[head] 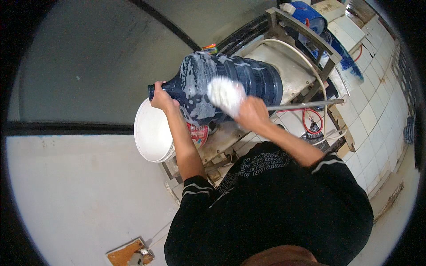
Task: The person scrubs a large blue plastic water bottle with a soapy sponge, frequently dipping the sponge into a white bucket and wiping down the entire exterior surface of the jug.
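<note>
A large blue plastic water jug lies on its side on a metal bench, its neck pointing left and white suds over its shoulder and ribs. My left hand is closed around the jug's neck. In my right hand is a white-bristled scrub brush, blurred, over the jug's soapy side; its handle is mostly hidden by my fingers. Below the neck, left of my left forearm, stands a white plastic bucket with its mouth visible. Part of a red printed label shows on a container right of that forearm.
Beyond the jug are the metal bench top, a pale hose and a metal rod. A red hose loops near a black plastic bag. Blue drums stand at the upper right. A dark-framed glass pane rises behind the jug.
</note>
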Available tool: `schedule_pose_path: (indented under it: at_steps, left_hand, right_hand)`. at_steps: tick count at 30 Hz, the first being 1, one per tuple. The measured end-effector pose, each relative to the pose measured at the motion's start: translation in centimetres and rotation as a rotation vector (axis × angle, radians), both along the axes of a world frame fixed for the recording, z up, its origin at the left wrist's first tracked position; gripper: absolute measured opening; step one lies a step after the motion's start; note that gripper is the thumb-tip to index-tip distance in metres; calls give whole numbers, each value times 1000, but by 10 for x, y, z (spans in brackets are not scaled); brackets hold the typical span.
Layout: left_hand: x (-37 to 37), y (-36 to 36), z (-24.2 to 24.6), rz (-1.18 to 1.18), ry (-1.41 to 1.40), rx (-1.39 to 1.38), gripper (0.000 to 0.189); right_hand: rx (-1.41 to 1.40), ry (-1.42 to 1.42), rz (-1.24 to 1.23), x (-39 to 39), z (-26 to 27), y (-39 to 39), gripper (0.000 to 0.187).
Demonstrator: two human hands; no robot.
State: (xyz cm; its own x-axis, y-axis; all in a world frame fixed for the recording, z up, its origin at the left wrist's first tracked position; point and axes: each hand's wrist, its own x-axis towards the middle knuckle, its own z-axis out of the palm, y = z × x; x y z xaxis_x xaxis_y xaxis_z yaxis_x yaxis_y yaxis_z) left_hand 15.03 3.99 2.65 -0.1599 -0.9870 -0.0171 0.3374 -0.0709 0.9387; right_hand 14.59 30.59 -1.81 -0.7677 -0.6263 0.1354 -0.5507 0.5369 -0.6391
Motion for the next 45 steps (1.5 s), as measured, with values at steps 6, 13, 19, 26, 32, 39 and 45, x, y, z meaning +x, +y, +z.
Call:
schedule_pose_path:
  at_steps: [6,13,19,26,32,39,45]
  left_hand:
    - [13,-7,-10,-117,52,-43,9]
    - [16,2,-6,33,49,-37,10]
    - [13,-4,-6,-2,30,-71,11]
    - [5,21,9,-46,25,-106,10]
    - [5,-6,-4,-35,15,4,9]
    - [0,-23,-19,-205,140,-13,8]
    - [2,-41,-32,-185,66,22,9]
  right_hand:
    - [-81,43,-122,-38,5,-31,23]
    - [28,2,-118,-50,8,-17,28]
    - [-31,-12,-148,-4,-36,-4,26]
    - [-130,80,-299,-125,-15,-37,32]
    - [-50,78,-131,0,-68,19,37]
    - [-208,74,-173,-125,-49,-13,32]
    - [70,-132,-213,-27,-70,16,35]
